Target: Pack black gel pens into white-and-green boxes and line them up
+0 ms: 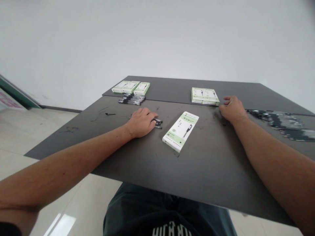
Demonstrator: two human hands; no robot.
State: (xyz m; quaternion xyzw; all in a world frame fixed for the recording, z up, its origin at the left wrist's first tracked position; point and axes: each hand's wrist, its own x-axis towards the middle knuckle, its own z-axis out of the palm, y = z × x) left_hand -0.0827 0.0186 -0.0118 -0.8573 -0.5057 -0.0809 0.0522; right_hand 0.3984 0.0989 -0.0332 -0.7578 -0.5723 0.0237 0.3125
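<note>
My left hand (142,123) rests palm down over a few pens (157,122) on the table, its fingers together and bent around them. The pens' ends stick out past the thumb side; the rest are hidden under the hand. My right hand (233,108) is at the right of the stacked pen boxes (204,95), fingers curved and apart, with nothing visible in them. Between my hands a white and green pen box (180,131) lies flat and slanted, a pen printed on its front.
At the back left, several pen boxes (130,87) stand behind a row of pens (132,99). A small black piece (110,114) lies left of my left hand. A large spread of pens (286,124) lies at the right. The grey table (147,160) has a seam across it.
</note>
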